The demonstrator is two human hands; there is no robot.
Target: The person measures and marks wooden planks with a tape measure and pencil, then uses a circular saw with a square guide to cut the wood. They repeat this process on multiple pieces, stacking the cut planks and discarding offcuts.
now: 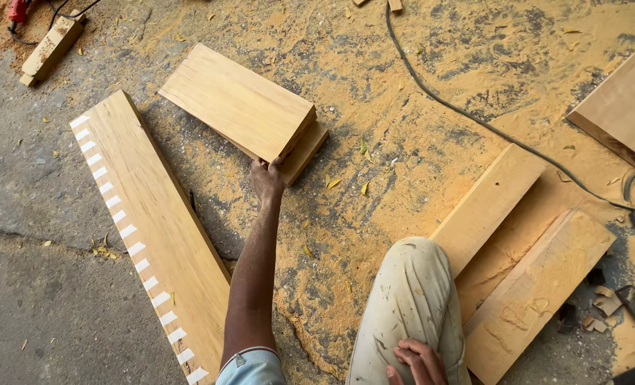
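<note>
Concrete floor (39,306), thick with sawdust across the middle and the far right, grey and barer toward the near left corner.

Long board (153,228) with a row of notches cut along its left edge, lying slantwise from the far left toward the near edge.

Two planks at the right, plank beside the knee (492,203) and a wider plank (545,285) just beyond it, side by side and touching or nearly so. Thick block (620,107) at the right edge. Small offcut (50,48) in the far left corner, next to a red tool only partly seen. Black cable (467,114) snaking from the far edge to the right edge.

Stack of short boards (242,107) in the middle of the floor, just right of the notched board's far end, top one slid slightly off the ones beneath.

Knee in pale trousers (410,306) at the near edge.

Left hand (267,180) stretched out, curled on the near corner of the stack, thumb and fingertips closed on the board edges. Right hand (418,362) resting loosely bent on the knee, holding nothing.

Best handled, by the look of it, with a grip around the corner of the whole stack rather than the top board alone, kept low and drawn flat over the sawdust, so the offset boards do not fan apart.
</note>
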